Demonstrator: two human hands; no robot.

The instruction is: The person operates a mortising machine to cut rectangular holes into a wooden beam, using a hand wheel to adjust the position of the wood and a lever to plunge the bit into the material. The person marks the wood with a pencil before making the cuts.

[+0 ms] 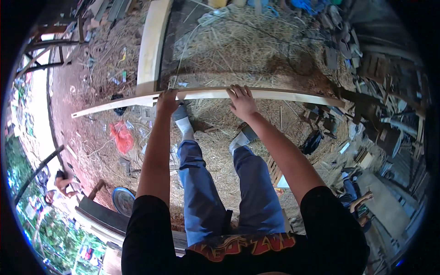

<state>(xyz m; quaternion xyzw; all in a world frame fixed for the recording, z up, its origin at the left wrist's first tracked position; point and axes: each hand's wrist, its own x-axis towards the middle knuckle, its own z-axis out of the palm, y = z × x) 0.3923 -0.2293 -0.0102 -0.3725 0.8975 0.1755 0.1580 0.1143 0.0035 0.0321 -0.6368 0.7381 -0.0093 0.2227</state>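
A long, pale wooden beam (293,95) lies crosswise in front of me, beyond my feet. My left hand (167,101) is closed around it near where it meets a wide wooden plank (153,41), which runs away from me. Farther right, my right hand (242,101) grips the same beam, fingers over its far edge and thumb on the near side. A small notch or slot shows at the beam's left end. The undersides of both hands are hidden.
Straw and wood shavings (220,50) cover the ground. A red plastic bag (121,136) and a round basin (123,200) lie to the left. Wood scraps (330,121) and a black bag (311,142) are at the right. Other people (66,181) sit at both sides.
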